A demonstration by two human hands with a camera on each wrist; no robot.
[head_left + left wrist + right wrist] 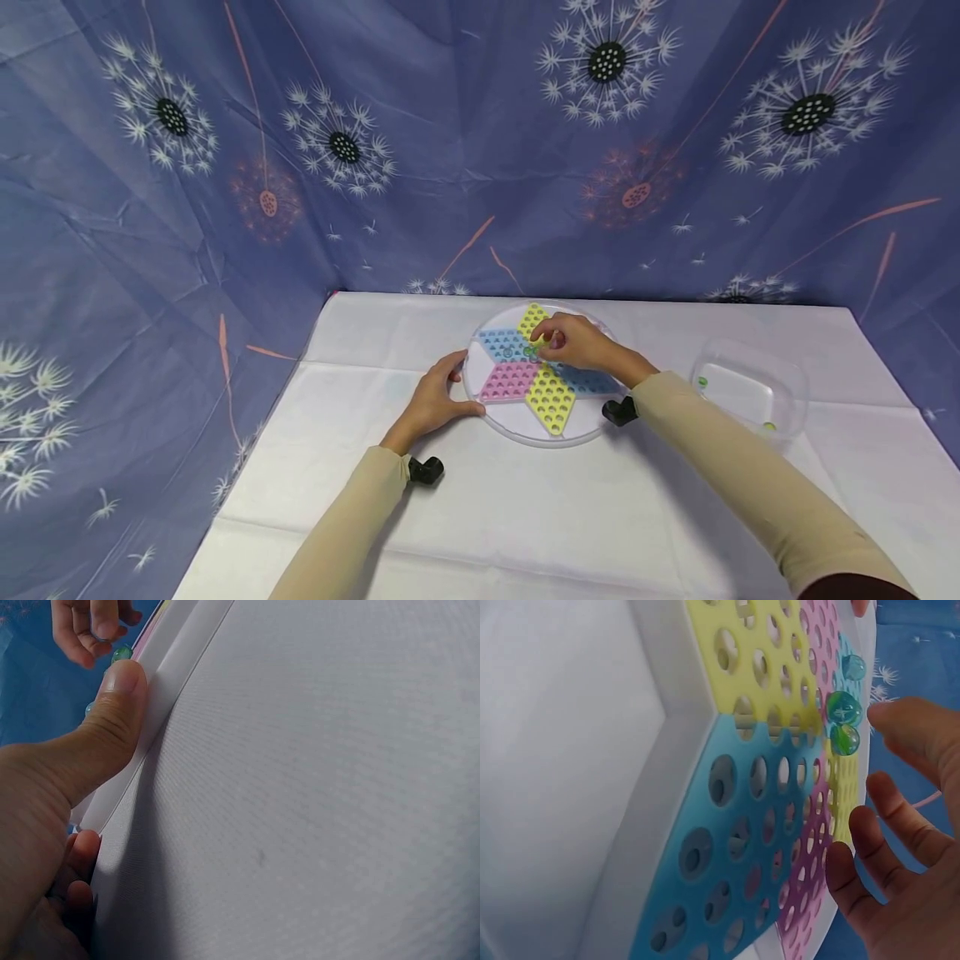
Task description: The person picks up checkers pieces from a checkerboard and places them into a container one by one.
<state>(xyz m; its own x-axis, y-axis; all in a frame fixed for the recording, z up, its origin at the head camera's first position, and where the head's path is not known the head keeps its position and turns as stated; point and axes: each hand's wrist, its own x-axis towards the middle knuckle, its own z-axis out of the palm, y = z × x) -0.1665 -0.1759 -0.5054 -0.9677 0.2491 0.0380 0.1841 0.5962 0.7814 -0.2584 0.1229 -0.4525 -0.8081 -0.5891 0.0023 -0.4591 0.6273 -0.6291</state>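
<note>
A round Chinese checkers board [551, 400] with a pink, blue and yellow star of holes lies on the white table. My left hand [435, 398] grips its left rim; in the left wrist view the thumb [112, 724] rests on the rim [176, 664], with the fingers partly hidden beside it. Over the middle of the board is my right hand [576, 340], its fingers bent loosely. In the right wrist view a green marble [844, 709], a yellow-green marble [845, 740] and a clear bluish marble [853, 667] sit close to its fingertips; I see none pinched.
A clear plastic tub [801, 396] stands on the table to the right, with a green marble [702, 382] and another green marble [769, 426] in it. A blue dandelion-print cloth [465, 167] hangs behind the table and along its left side.
</note>
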